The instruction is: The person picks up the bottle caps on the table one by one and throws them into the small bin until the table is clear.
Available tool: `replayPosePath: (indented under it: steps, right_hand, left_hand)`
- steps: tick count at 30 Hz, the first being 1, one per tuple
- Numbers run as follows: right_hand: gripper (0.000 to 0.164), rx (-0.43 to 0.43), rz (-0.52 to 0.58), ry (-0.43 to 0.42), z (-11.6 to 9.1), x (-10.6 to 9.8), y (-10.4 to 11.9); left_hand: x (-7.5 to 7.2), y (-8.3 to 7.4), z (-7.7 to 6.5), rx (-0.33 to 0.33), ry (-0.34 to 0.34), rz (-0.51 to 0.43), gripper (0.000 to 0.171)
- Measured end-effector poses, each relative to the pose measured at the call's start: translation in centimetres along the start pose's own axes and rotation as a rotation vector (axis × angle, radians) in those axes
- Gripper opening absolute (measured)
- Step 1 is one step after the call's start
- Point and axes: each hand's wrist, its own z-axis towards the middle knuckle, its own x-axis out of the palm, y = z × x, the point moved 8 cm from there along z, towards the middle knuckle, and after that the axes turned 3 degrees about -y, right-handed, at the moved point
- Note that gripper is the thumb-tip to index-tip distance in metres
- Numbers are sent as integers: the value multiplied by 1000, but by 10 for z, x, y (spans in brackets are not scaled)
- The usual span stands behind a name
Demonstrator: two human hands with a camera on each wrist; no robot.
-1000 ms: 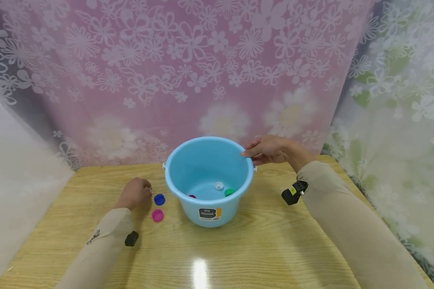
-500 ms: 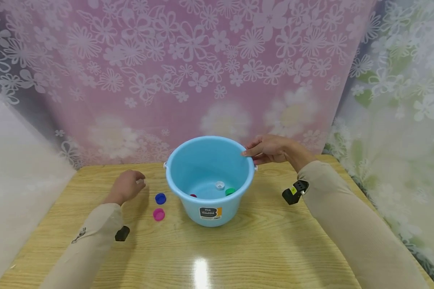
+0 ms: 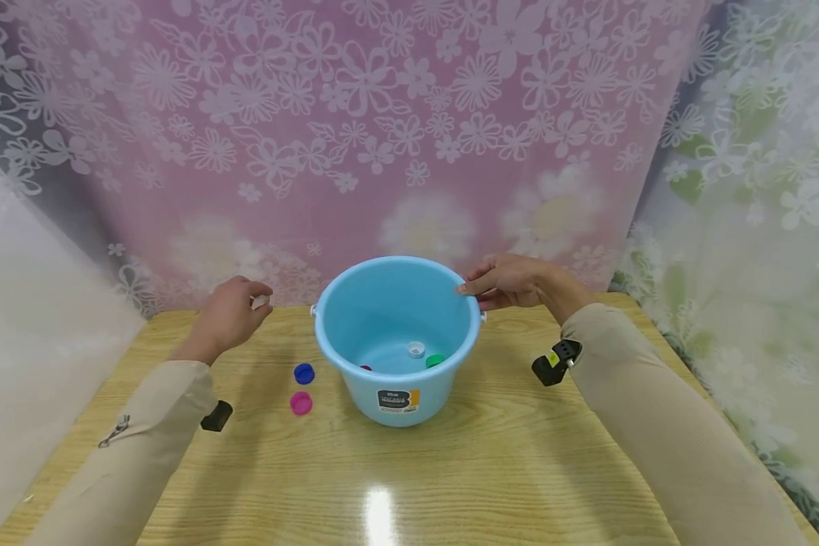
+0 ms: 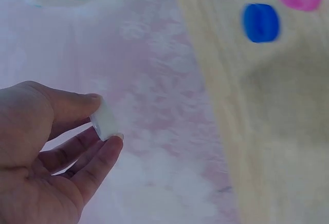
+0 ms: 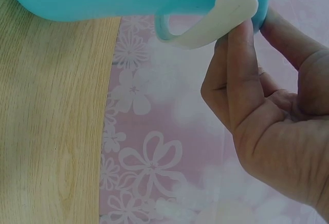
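Observation:
My left hand (image 3: 228, 315) is raised over the table's back left, pinching a white bottle cap (image 4: 105, 120) between thumb and fingertips. At the centre stands a light blue bucket (image 3: 396, 315). My right hand (image 3: 512, 282) grips its rim at the right, thumb on the rim and fingers beneath, beside the white handle (image 5: 216, 23). Inside the bucket lie another white cap (image 3: 416, 349), a green cap (image 3: 434, 361) and a dark red one, mostly hidden by the front wall. A blue cap (image 3: 304, 373) and a pink cap (image 3: 301, 403) lie on the table left of the bucket.
The wooden table (image 3: 450, 485) has a pink flowered curtain (image 3: 409, 152) right behind its back edge. Pale curtains hang along both sides. A label (image 3: 397, 400) is stuck on the bucket's front.
My left hand has lifted from the table beside the blue cap and moved up and left with the white cap. The right hand keeps its hold on the bucket's rim.

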Motion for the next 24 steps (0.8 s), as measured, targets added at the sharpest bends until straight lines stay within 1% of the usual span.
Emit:
replayPosePath:
  steps: [3, 6, 9, 12, 17, 22, 24]
  right_hand:
    - [37, 4, 3, 1, 1, 1, 0]
    - [36, 6, 5, -1, 0, 1, 0]
    - [35, 4, -1, -3, 0, 1, 1]
    - [35, 4, 2, -5, 0, 0, -1]
    - [36, 12, 8, -1, 1, 1, -4]
    - [35, 0, 7, -4, 1, 0, -1]
    - [34, 0, 11, -4, 1, -1, -1]
  left_hand:
    - [-13, -17, 4, 22, -24, 9, 29]
    - [-24, -36, 9, 66, -51, 18, 28]
    - [-33, -56, 15, 114, -67, -4, 26]
    - [-39, -78, 19, 172, -72, -44, 25]
    - [-40, -114, 23, 265, -42, -81, 25]
    - [-35, -143, 27, 327, -7, -66, 27]
    - [-34, -153, 29, 342, 8, -52, 28]
